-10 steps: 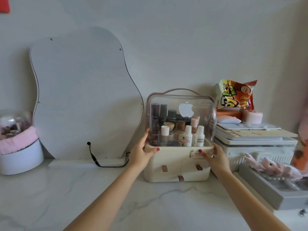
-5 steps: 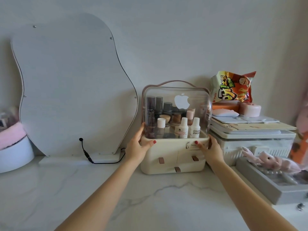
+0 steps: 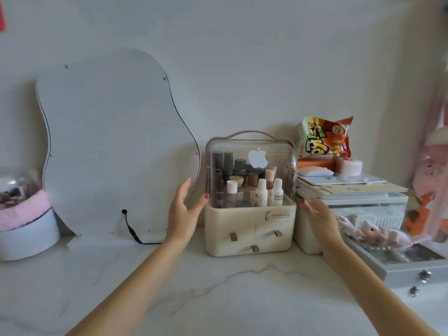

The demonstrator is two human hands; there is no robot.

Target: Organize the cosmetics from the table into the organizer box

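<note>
Item 1: your two hands, fingers straight, holding nothing: left hand at 9 o'clock of the organizer box, right hand at 3 o'clock, both just beside it. Item 2: one box on the marble table, clear dome down, three drawer tabs. Inside: two white bottles in front; darker bottles behind overlap, count unclear.

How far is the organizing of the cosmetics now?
Nearly done, it seems. The organizer box stands on the table, bottles upright under its shut clear cover. Left hand and right hand are open beside it, holding nothing. No loose cosmetics show on the marble.
</note>
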